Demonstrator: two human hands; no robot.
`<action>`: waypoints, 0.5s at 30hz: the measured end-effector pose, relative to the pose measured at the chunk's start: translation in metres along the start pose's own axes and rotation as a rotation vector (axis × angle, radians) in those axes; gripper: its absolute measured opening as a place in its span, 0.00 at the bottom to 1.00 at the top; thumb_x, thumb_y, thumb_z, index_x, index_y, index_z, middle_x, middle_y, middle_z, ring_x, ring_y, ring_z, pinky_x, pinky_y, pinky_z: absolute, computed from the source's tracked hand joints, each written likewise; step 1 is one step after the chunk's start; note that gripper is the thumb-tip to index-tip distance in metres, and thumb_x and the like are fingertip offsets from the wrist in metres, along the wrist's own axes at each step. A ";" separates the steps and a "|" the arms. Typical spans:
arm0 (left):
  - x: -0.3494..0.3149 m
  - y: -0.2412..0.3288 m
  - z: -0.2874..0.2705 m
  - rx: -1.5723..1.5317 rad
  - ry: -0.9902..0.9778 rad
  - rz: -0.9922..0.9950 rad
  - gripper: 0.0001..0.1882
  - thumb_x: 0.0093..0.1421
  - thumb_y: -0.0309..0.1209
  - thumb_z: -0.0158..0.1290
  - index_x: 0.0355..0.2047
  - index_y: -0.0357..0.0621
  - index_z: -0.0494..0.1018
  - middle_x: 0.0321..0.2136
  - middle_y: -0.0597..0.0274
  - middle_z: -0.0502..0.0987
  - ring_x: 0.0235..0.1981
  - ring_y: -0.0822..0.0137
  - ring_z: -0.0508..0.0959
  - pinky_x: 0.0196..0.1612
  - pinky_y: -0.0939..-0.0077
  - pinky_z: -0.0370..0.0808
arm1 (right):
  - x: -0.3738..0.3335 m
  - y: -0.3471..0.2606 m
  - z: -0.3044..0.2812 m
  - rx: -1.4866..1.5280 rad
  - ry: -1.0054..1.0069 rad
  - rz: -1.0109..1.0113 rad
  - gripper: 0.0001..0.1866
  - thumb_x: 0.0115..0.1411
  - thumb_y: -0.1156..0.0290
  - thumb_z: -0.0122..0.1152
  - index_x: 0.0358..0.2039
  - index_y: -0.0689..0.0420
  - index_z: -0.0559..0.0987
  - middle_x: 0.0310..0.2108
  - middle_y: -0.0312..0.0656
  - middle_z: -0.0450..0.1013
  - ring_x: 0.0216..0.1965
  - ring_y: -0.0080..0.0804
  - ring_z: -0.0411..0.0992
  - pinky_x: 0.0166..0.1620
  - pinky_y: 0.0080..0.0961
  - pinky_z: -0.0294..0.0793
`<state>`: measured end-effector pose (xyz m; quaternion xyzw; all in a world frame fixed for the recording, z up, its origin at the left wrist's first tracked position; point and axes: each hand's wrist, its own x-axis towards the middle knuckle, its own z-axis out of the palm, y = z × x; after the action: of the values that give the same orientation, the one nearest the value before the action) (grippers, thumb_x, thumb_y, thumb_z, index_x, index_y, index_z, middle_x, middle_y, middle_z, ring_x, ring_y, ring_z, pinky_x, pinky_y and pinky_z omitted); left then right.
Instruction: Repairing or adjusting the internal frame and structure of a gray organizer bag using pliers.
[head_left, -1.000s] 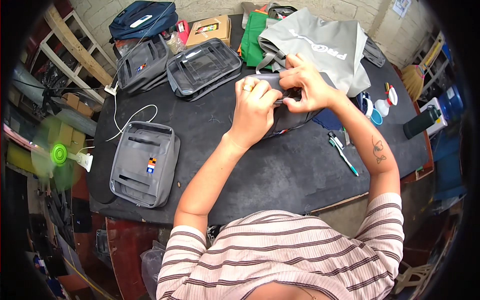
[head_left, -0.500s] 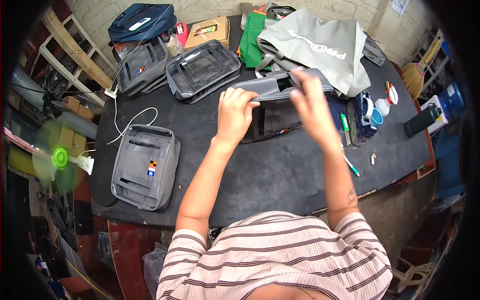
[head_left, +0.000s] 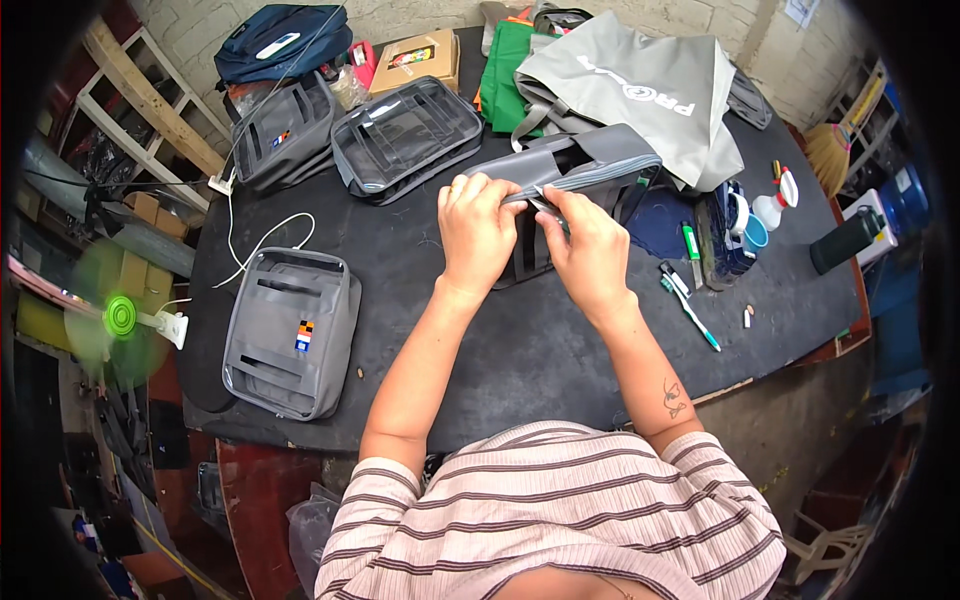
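A grey zippered bag (head_left: 612,145) with dark openings stands on its edge at the middle of the table, its zipper rim facing me. My left hand (head_left: 476,235) is closed on the left end of that rim, thumb and fingers pinching it. Right beside it, my right hand (head_left: 592,252) is closed in a pinch against the same rim. A thin, shiny, pointed bit shows at its fingertips; most of it is hidden, and I cannot tell its kind. My two hands partly cover the lower side of the bag.
Another grey bag (head_left: 290,335) lies at left, with two more (head_left: 405,135) behind. A large grey tote (head_left: 630,95) lies at back right. A toothbrush (head_left: 692,315), a green cutter (head_left: 691,242) and a spray bottle (head_left: 772,208) are at right. A clip fan (head_left: 121,316) spins at left.
My right hand has moved left and down from the bag's right side to the rim beside my left hand. The bag has tilted slightly, its right end now higher. My left hand keeps its pinch.
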<state>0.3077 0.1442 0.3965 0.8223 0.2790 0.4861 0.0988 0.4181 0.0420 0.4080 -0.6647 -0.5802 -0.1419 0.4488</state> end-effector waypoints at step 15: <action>0.000 0.002 0.001 -0.090 -0.008 -0.020 0.05 0.46 0.26 0.62 0.26 0.42 0.78 0.24 0.61 0.74 0.33 0.56 0.73 0.38 0.63 0.68 | -0.001 0.008 0.005 0.037 0.076 -0.053 0.14 0.50 0.75 0.66 0.39 0.58 0.77 0.30 0.41 0.75 0.30 0.42 0.76 0.33 0.34 0.75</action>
<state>0.3089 0.1430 0.3970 0.8161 0.2647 0.4938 0.1416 0.4237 0.0461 0.4010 -0.6348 -0.5827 -0.1679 0.4789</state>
